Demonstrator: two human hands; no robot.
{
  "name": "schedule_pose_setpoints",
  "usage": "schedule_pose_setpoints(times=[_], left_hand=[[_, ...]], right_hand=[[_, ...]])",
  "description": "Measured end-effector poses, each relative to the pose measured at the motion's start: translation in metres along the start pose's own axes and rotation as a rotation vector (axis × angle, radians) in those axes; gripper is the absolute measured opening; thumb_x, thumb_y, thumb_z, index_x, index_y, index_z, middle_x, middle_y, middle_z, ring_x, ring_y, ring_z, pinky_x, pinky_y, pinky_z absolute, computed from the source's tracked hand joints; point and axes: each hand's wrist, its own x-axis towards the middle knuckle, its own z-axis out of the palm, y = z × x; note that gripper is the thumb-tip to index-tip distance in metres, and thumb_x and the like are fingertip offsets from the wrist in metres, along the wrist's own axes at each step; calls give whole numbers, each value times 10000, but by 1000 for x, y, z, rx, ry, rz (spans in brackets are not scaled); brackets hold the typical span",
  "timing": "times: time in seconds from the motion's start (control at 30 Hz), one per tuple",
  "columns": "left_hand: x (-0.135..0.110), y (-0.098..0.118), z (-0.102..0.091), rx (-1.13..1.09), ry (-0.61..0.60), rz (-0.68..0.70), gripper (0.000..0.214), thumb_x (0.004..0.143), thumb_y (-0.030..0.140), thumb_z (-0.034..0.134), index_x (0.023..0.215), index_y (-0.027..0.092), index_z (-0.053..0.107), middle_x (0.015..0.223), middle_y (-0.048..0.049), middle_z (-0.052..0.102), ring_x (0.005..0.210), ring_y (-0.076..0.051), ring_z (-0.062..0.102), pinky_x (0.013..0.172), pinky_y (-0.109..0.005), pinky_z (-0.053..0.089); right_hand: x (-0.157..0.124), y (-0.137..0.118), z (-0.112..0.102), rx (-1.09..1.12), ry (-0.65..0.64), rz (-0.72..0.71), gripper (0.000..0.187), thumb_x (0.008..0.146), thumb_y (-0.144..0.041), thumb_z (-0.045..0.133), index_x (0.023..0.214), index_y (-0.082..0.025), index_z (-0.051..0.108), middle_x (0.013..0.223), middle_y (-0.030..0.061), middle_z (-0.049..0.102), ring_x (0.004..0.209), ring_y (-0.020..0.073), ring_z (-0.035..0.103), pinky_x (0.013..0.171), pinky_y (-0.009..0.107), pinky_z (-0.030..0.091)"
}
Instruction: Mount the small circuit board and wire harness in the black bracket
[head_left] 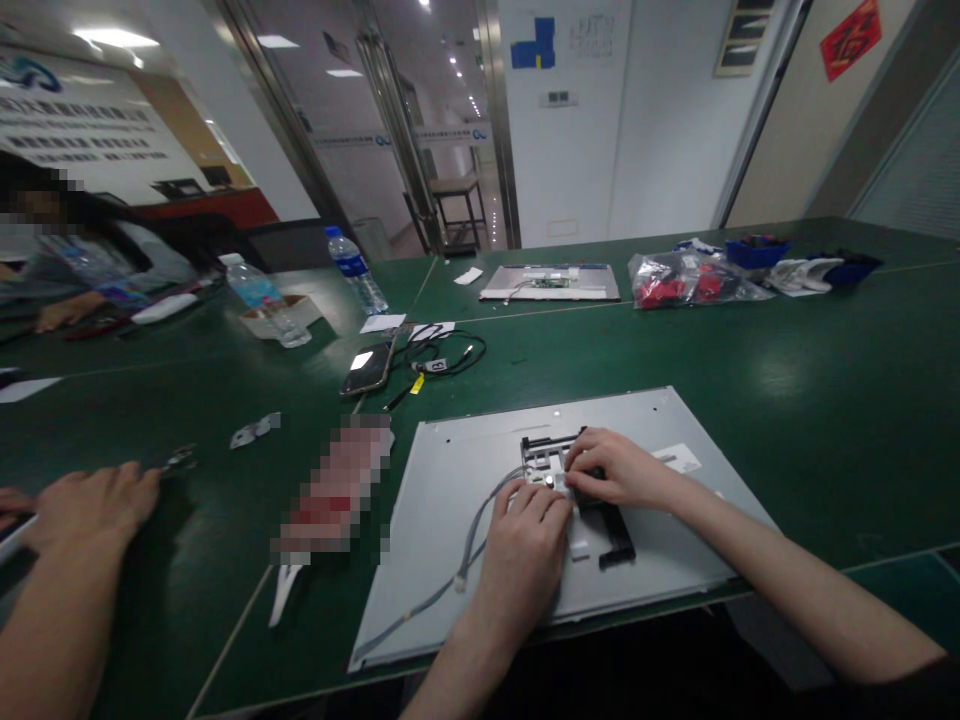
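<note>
Two flat panels (465, 465), one phone (367, 368), two blue bins (759, 257), one clear bag (686, 282), one small box (256, 323)

Green table (840, 390): phone (368, 369) w/ coiled blk cable (429, 351) just beside it, yellow tag (418, 382) on cable. Further back, dk-blue-label bottle (356, 270); lt-blue-label bottle (264, 296) in front of small box (309, 309). Far R: clear plastic bag (682, 275) w/ red contents, nr blue bin (756, 254). Bg: glass doors (315, 120), stool (455, 187) behind, red diamond sign (851, 40) on wall. Co-worker (161, 255) far L.

Single head-worn camera, facing forward and down across green table (787, 430); hands (527, 540) near.
</note>
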Motion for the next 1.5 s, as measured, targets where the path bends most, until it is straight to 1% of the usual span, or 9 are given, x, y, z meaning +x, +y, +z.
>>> schedule_pose_setpoints(times=[0.13, 0.33, 0.57, 0.77, 0.9, 1.17, 1.27, 1.43, 1.5], left_hand=[[-1, -1, 2, 29, 29, 12, 182, 910, 95, 472, 919, 203, 619, 908, -36, 639, 900, -211, 579, 979, -447, 380], [0, 0, 3, 39, 5, 3, 163, 905, 93, 484, 920, 199, 606, 922, -36, 641, 910, -217, 573, 982, -446, 374], [1, 1, 3, 36, 19, -17, 165, 913, 115, 464, 958, 202, 597, 961, -59, 632, 923, -227, 574, 969, -467, 388], [0, 2, -2, -6, -33, -56, 155, 861, 125, 544, 988, 207, 577, 1032, -61, 616, 995, -242, 556, 1017, -480, 355], [0, 4, -7, -30, -67, -69, 184, 826, 192, 609, 1006, 202, 570, 1057, -63, 607, 1030, -255, 542, 1045, -491, 324], [0, 10, -14, -78, -74, -74, 291, 768, 286, 671, 1027, 197, 575, 1086, -71, 601, 1066, -278, 527, 1081, -502, 272], [0, 9, -13, -97, -53, -68, 255, 790, 281, 653, 1016, 193, 573, 1075, -65, 606, 1058, -269, 528, 1080, -492, 270], [0, 5, -6, -84, 7, -57, 59, 899, 201, 531, 939, 195, 573, 966, -35, 621, 962, -219, 555, 1040, -464, 307], [0, 3, -3, -68, 15, -45, 96, 934, 184, 486, 911, 198, 578, 936, -25, 622, 937, -206, 557, 1032, -457, 312]], right_hand=[[0, -1, -1, -2, 0, 3, 197, 908, -195, 569, 770, -168, 706, 870, 65, 708, 863, 183, 622, 829, 332, 454], [0, -1, 0, -7, 3, 4, 197, 907, -192, 574, 760, -167, 704, 864, 61, 709, 854, 180, 624, 832, 327, 451], [-1, -1, 0, -8, -1, 2, 185, 908, -190, 573, 782, -173, 708, 864, 61, 706, 862, 181, 623, 825, 328, 454], [-1, -1, 0, -2, 4, 0, 188, 907, -193, 574, 777, -173, 708, 872, 59, 707, 860, 180, 621, 827, 329, 452], [-1, -1, 0, 0, 4, 2, 183, 905, -186, 577, 779, -169, 709, 876, 58, 708, 861, 176, 622, 828, 327, 450], [-1, -1, 0, 4, 5, 1, 179, 904, -183, 581, 784, -164, 712, 888, 67, 709, 872, 179, 625, 829, 319, 452], [-1, 0, 1, 2, 10, 3, 172, 904, -186, 585, 788, -164, 711, 894, 66, 709, 876, 178, 624, 830, 313, 450], [-2, 0, 1, -1, 6, 3, 177, 905, -187, 583, 782, -161, 708, 874, 56, 709, 853, 174, 622, 816, 309, 444], [-2, 0, 1, -3, 4, 8, 178, 905, -188, 582, 782, -159, 708, 872, 56, 709, 848, 174, 622, 814, 309, 443]])
